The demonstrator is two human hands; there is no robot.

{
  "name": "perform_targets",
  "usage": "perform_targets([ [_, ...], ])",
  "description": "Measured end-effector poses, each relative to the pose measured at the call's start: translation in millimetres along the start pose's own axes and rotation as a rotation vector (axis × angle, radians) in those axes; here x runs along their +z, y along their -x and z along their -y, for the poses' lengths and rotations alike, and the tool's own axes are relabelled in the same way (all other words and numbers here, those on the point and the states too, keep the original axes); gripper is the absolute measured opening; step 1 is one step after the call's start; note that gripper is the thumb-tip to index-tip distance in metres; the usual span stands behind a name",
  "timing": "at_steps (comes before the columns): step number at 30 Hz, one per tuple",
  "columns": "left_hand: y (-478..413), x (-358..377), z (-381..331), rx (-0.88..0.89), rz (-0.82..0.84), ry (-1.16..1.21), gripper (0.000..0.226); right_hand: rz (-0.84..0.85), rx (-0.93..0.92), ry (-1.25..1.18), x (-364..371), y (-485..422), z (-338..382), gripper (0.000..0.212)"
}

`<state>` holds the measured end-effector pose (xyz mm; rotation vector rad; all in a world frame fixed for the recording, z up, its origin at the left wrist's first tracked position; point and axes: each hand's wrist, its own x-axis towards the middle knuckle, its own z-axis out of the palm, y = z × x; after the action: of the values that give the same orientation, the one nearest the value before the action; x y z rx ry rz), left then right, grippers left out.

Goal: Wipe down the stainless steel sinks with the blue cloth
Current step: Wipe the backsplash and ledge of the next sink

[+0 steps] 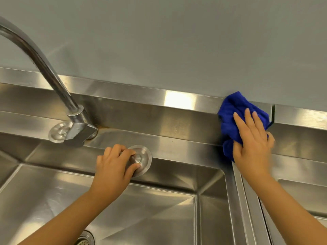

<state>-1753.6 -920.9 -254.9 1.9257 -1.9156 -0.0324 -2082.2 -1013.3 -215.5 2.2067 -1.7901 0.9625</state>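
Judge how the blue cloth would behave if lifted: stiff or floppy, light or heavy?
Probably floppy: the blue cloth bunches in soft folds under the right hand. Likely light: flat fingers alone pin it against the steel backsplash.

The stainless steel sink unit (177, 135) spreads before me, its big basin (141, 209) nearest and a second basin (311, 193) at three o'clock past a narrow divider (238, 200). On the back ledge stand a curved faucet (77, 121) at ten o'clock, a round cap (58, 132) beside its base, and a round knob (146, 156) at twelve. A bunched blue cloth (235, 112) lies against the raised back edge at two o'clock.
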Motion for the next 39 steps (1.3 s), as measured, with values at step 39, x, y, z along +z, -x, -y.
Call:
perform_targets([
  [39, 26.2, -18.7, 72.7, -0.188, -0.087, 0.024, 0.016, 0.366, -0.817, 0.551, 100.1, -18.9, 134.7, 0.082],
])
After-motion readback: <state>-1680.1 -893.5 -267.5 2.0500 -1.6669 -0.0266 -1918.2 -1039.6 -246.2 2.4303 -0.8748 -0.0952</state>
